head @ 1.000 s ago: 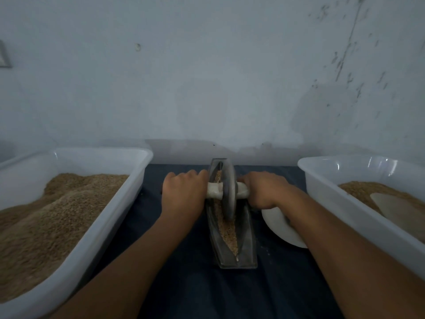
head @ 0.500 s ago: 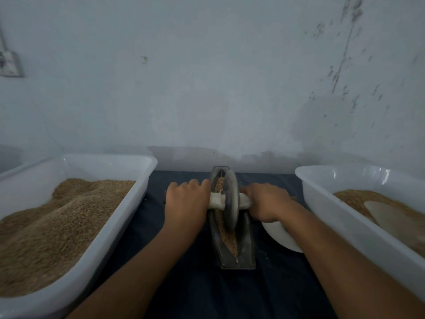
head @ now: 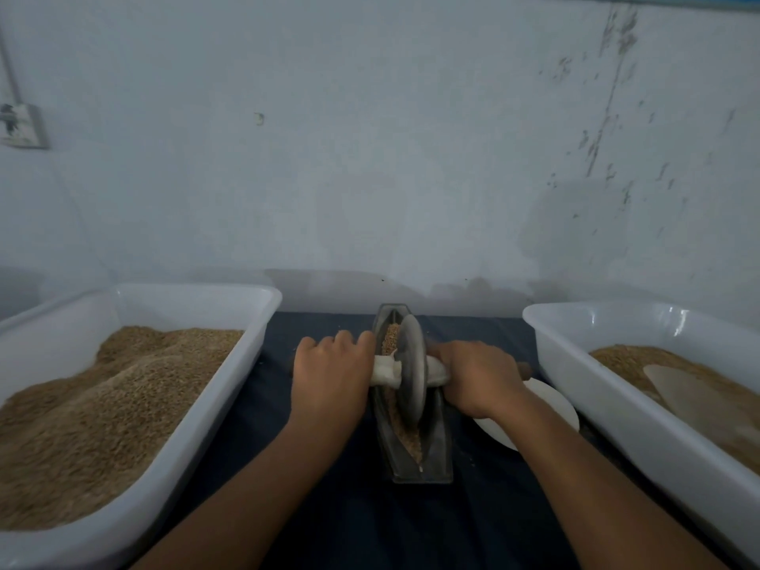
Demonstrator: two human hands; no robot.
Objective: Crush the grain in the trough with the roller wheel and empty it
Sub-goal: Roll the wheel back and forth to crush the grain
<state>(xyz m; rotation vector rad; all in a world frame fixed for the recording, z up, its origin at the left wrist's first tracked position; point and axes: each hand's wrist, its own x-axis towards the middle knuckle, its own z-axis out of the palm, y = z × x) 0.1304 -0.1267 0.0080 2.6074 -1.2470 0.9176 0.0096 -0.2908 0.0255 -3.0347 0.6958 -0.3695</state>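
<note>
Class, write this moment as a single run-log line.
stage: crushing | left hand: grips axle | right hand: grips axle | roller wheel: in trough | grain: not emptied

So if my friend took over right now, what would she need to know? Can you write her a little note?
Left hand: grips the left end of the handle.
Right hand: grips the right end.
The roller wheel stands upright in the trough, about halfway along it, on the dark cloth.
Grain lies in the trough both in front of the wheel and behind it.
Left tub is heaped with grain; right tub holds a thinner layer. A white plate sits by the right wrist.
Done: crushing is under way.
Left: keep rolling, then empty the trough.
</note>
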